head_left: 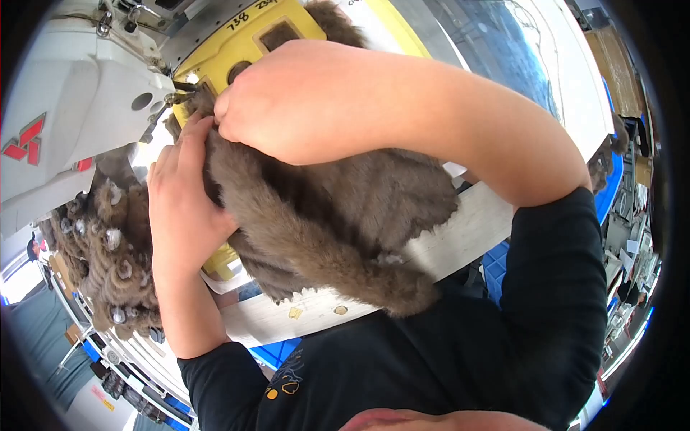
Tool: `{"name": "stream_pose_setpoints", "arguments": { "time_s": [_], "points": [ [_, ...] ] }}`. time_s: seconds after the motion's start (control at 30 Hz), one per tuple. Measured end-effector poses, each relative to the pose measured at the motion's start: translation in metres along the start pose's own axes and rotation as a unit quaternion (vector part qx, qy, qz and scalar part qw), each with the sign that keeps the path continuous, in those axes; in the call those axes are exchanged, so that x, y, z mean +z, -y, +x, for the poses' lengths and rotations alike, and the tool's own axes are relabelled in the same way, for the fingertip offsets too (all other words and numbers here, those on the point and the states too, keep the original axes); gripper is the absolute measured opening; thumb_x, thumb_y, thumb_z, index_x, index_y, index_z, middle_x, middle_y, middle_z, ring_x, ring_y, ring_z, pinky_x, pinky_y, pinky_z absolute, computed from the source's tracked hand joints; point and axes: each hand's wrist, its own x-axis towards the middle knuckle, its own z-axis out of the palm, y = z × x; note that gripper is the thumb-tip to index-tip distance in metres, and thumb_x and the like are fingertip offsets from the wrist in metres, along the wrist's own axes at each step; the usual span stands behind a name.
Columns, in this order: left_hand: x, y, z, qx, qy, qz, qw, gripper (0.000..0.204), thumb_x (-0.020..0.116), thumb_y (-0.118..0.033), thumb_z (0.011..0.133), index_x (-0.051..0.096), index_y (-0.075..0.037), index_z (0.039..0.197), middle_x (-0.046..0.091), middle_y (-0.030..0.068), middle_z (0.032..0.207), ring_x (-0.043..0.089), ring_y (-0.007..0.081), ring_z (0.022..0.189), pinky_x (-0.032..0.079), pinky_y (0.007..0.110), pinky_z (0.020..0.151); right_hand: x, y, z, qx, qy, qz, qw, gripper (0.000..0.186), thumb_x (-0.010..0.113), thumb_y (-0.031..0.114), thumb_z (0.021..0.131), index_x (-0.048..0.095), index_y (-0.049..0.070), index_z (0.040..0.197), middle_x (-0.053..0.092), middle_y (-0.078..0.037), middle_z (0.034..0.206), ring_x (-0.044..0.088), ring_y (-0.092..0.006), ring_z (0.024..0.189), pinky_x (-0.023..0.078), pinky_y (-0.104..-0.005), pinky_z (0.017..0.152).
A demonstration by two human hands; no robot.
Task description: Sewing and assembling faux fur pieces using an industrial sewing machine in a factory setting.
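A long strip of brown fur (302, 237) lies across a larger fur piece (381, 194) on a yellow plate (255, 29) at the sewing machine (72, 100). My left hand (180, 187) grips the fur along its left side, fingers bent at the upper end and thumb reaching under the strip. My right hand (280, 100) is just above it, fingers curled and pinching the fur's top end beside the machine's small metal parts. The right fingertips are mostly hidden by the hand itself.
A heap of curled fur pieces (111, 266) with pale spots sits at the left. A white table edge (467, 230) runs below the fur. Blue plastic (496, 262) shows under it. Cardboard (611, 65) and cluttered shelving stand at the far right.
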Motion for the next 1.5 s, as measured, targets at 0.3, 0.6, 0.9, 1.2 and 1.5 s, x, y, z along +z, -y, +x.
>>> {"name": "stream_pose_setpoints", "arguments": {
  "time_s": [0.3, 0.6, 0.9, 1.2, 1.5],
  "points": [
    [0.002, 0.001, 0.004, 0.019, -0.005, 0.023, 1.000, 0.075, 0.080, -0.015, 0.065, 0.057, -0.006, 0.135, 0.068, 0.0181, 0.126, 0.063, 0.0390, 0.113, 0.046, 0.046, 0.099, 0.003, -0.007, -0.006, -0.013, 0.000, -0.025, 1.000, 0.022, 0.057, 0.009, 0.091, 0.075, 0.003, 0.103, 0.074, -0.010, 0.106, 0.072, -0.0292, 0.098, 0.060, -0.0405, 0.083],
    [-0.006, 0.010, -0.001, 0.008, 0.006, 0.018, 1.000, 0.076, 0.080, -0.015, 0.064, 0.057, -0.004, 0.136, 0.065, 0.0162, 0.136, 0.063, 0.0378, 0.111, 0.046, 0.046, 0.098, 0.002, -0.001, 0.000, -0.029, -0.018, -0.017, 0.999, 0.025, 0.057, 0.009, 0.092, 0.074, 0.004, 0.110, 0.073, -0.009, 0.111, 0.072, -0.0304, 0.099, 0.060, -0.0416, 0.084],
    [-0.003, -0.022, -0.031, 0.035, -0.067, 0.092, 0.993, 0.070, 0.069, -0.005, 0.076, 0.054, -0.008, 0.145, 0.056, 0.0191, 0.148, 0.063, 0.0357, 0.106, 0.047, 0.045, 0.093, 0.021, -0.016, -0.010, -0.069, -0.103, 0.047, 0.991, 0.033, 0.060, 0.009, 0.087, 0.072, 0.003, 0.118, 0.071, -0.010, 0.126, 0.070, -0.0347, 0.105, 0.058, -0.0449, 0.088],
    [0.001, -0.106, -0.088, 0.156, -0.055, 0.129, 0.978, 0.044, 0.069, -0.011, 0.067, 0.068, -0.010, 0.111, 0.066, 0.0082, 0.128, 0.060, 0.0240, 0.095, 0.045, 0.039, 0.081, 0.002, -0.009, -0.013, -0.031, -0.028, -0.004, 0.999, 0.039, 0.058, 0.006, 0.085, 0.071, 0.002, 0.122, 0.067, -0.009, 0.136, 0.067, -0.0328, 0.114, 0.056, -0.0440, 0.094],
    [-0.028, -0.048, -0.140, -0.055, -0.255, -0.122, 0.958, 0.034, 0.081, -0.014, 0.080, 0.067, -0.004, 0.109, 0.069, 0.0155, 0.119, 0.066, 0.0317, 0.112, 0.050, 0.041, 0.100, 0.006, -0.017, -0.015, -0.053, -0.050, 0.031, 0.997, 0.038, 0.058, 0.007, 0.088, 0.072, 0.006, 0.123, 0.069, -0.007, 0.131, 0.065, -0.0302, 0.120, 0.054, -0.0435, 0.101]
  ]
}}
